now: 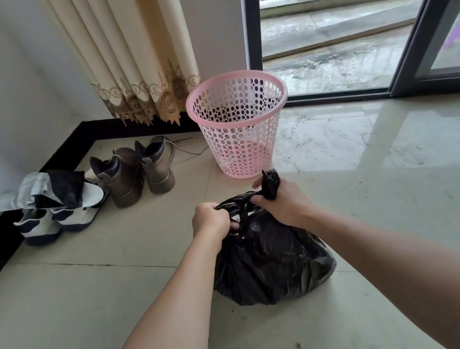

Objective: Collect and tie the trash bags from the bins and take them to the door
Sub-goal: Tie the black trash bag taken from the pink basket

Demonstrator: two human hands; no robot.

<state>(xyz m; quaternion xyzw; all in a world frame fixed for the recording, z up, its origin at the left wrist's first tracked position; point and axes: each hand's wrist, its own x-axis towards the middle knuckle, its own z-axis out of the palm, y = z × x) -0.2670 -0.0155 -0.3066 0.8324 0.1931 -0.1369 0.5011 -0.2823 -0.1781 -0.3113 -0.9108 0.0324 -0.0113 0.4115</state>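
Knotting is the step in hand here: the full black plastic trash bag (271,260) sits on the pale tiled floor (373,182), just in front of the pink perforated plastic bin (240,125), which looks emptied, no liner showing through its holes. The left hand (212,222) is clenched on one twisted strand of the bag's mouth, pulling to its side. The right hand (282,202) is fisted round the other strand, and a short black tail pokes up out of that fist. Between the two fists the plastic is drawn taut into a cord, with the gathered neck just under it. Whether the knot is already cinched or only half made, I cannot tell; the fingers cover the crossing.

Next, by my reading, comes a firm outward pull to seat the knot, then a regrip on the neck with one hand to lift the load. The bag looks bulging and soft, so it should lift from the neck without slipping if the knot holds. The sliding glass door (426,40) stands open beyond the bin, to the right. Brown ankle boots (135,170) and white sneakers (51,222) sit by the wall at left, well clear of the work.
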